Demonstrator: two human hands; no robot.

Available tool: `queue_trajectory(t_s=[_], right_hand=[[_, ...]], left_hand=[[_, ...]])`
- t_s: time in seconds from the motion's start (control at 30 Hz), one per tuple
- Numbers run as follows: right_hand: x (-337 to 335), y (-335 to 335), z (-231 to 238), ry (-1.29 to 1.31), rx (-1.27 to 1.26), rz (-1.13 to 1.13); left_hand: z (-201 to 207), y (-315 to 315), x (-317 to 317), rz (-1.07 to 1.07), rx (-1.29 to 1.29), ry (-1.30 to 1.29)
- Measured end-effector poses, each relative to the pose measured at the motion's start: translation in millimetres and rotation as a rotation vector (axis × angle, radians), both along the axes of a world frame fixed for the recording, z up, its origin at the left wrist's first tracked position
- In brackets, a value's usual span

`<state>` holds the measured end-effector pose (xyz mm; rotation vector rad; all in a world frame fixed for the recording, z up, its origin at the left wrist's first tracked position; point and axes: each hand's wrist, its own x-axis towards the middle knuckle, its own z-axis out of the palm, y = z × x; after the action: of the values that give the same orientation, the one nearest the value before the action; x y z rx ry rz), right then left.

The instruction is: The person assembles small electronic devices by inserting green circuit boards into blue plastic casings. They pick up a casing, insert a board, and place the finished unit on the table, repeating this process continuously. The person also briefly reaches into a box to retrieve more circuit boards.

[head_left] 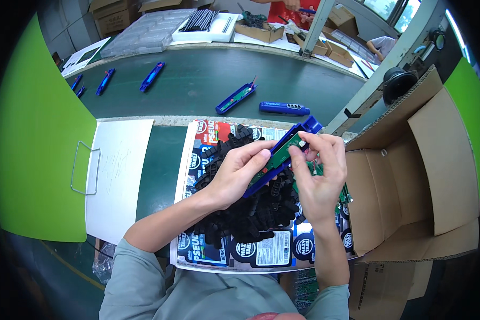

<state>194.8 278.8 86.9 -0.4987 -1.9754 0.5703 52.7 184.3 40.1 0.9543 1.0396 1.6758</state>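
Over the middle of the work surface, a long blue plastic half-shell (311, 125) is held at a slant, its far end up to the right. A narrow green circuit board (280, 156) lies along its inside. My left hand (234, 173) is closed around the shell's nearer part, thumb along the edge. With thumb and fingers bent, my right hand (322, 170) grips the board's upper end within the shell; the fingertips partly hide it. Beneath both hands is a heap of small black plastic parts (245, 218). More green circuit boards (345, 195) show beside my right wrist.
A printed cardboard sheet (197, 256) lies under the heap. At right stands an open cardboard box (405, 192). On the green belt (192, 80) ahead lie several blue shells, including a filled one (236, 98) and a closed-looking one (284, 108). A co-worker's hand (292, 5) shows beyond.
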Motion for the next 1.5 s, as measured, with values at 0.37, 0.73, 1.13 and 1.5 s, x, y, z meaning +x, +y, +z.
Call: queue_trajectory(t_s=[0.37, 0.73, 1.13, 1.5], right_hand=[[-6.9, 3.5, -11.2, 0.137, -0.297, 0.003], [-6.3, 12.2, -21.6, 0.205, -0.542, 0.192], [16.6, 16.0, -61.6, -0.382, 0.064, 0.143], [20.0, 20.7, -80.3, -0.292, 0.034, 0.089]], left_hand=[[3.5, -3.6, 5.9, 0.038, 0.033, 0.178], [-3.8, -2.1, 5.8, 0.096, 0.028, 0.284], [21.3, -1.8, -30.9, 0.31, 0.016, 0.236], [14.9, 14.8, -39.3, 0.348, -0.005, 0.266]])
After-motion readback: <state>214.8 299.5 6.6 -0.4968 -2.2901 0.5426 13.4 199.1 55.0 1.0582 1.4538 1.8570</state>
